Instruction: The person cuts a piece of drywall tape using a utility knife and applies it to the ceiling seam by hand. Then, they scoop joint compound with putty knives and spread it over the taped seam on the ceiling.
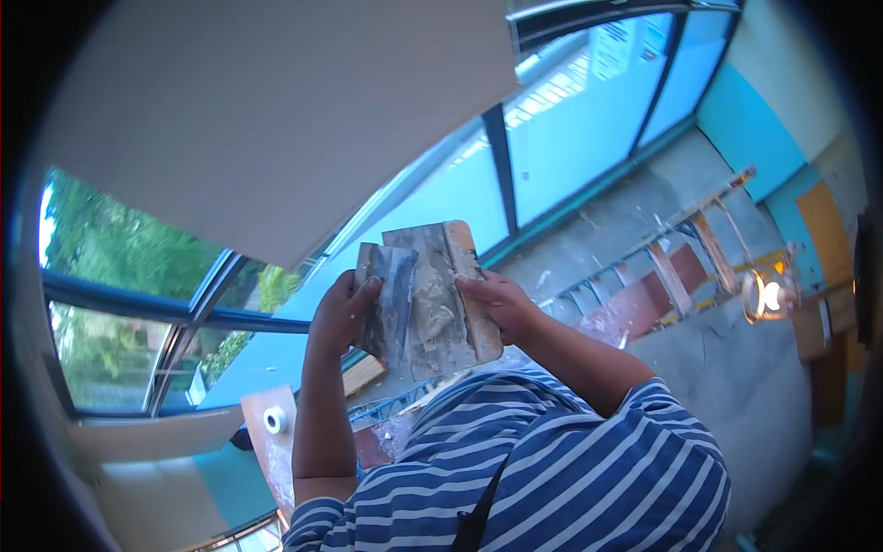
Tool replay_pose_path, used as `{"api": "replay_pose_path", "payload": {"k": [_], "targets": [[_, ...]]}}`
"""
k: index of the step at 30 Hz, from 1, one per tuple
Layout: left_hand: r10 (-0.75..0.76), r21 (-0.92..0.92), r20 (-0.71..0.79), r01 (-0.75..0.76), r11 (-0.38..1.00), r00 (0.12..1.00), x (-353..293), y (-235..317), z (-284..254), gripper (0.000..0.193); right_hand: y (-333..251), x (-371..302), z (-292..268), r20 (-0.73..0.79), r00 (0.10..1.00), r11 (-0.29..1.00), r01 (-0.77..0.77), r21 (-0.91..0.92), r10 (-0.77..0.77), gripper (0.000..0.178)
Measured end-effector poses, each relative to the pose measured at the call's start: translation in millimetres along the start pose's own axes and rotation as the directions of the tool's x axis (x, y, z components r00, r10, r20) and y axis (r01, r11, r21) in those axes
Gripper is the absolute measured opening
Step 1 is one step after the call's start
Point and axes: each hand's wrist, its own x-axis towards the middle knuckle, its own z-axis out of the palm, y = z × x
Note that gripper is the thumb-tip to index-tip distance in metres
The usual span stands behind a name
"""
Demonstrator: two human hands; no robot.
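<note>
My left hand (348,308) is closed round the outer edge of a wide grey putty blade (390,299), smeared with filler. My right hand (501,308) grips a broader flat plastering blade (476,333) by its tan strip along the right side. A lump of off-white filler (434,308) lies on this broader blade. Both tools are held up in front of my chest, and the left blade overlaps or touches the right one along its left part. The fingers beneath the tools are hidden.
A pale panel (294,101) hangs overhead at upper left, near large windows (589,120). On the right a stepladder (676,244) lies or leans low over the floor, near a lit lamp (765,296). A white roll (274,420) sits on a board at lower left.
</note>
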Motion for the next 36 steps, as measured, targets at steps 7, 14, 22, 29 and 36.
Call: {"api": "replay_pose_path", "payload": {"k": [7,14,22,29,36], "targets": [[0.000,0.112,0.120,-0.014,0.994,0.993,31.2,-20.7,-13.0,0.045,-2.8,-9.8,1.8,-0.142,0.979,0.990,0.142,-0.014,-0.143,0.046],[0.175,0.059,-0.052,-0.172,0.983,0.983,39.5,-31.8,24.4,0.038,-74.6,-46.5,-31.0,-0.092,0.895,0.889,0.444,0.107,-0.436,0.046],[0.803,0.140,-0.037,-0.793,0.593,0.595,14.7,-15.9,105.5,0.030,-49.4,-34.7,-59.4,-0.312,0.806,0.817,0.561,0.133,-0.503,0.042],[0.900,0.306,0.259,-0.914,0.268,0.350,15.7,-15.9,120.6,0.046,-30.7,-31.2,-70.7,-0.311,0.871,0.852,0.461,0.248,-0.381,0.038],[0.858,0.394,0.313,-0.877,0.274,0.408,21.4,-51.4,99.1,0.041,-16.9,-41.9,-71.4,-0.334,0.869,0.883,0.437,0.170,-0.366,0.039]]}}
